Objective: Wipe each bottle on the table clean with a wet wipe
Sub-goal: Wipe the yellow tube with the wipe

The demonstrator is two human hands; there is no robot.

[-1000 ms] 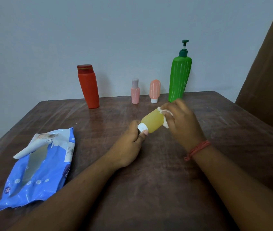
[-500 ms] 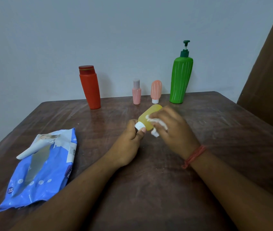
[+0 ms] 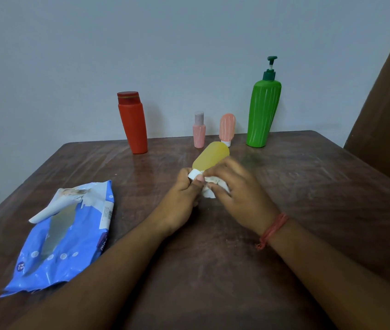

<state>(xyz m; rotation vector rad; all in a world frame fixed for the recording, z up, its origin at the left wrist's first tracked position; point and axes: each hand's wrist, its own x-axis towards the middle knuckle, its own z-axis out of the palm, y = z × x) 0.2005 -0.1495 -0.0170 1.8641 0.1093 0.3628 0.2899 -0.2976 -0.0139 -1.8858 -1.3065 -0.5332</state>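
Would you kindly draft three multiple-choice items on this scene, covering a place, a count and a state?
1. Where does the wipes pack lie?
A. left part of the table
B. behind the green pump bottle
C. on the person's lap

2. How many bottles stand along the wall?
A. two
B. four
C. six

3. What is the right hand doing?
A. resting flat
B. pinching a wet wipe
C. pressing the pump

Answers:
1 A, the wipes pack lies left on the table.
2 B, red bottle, two pink ones and green pump bottle.
3 B, the right hand holds the wet wipe at the yellow bottle, whose cap the left hand grips.
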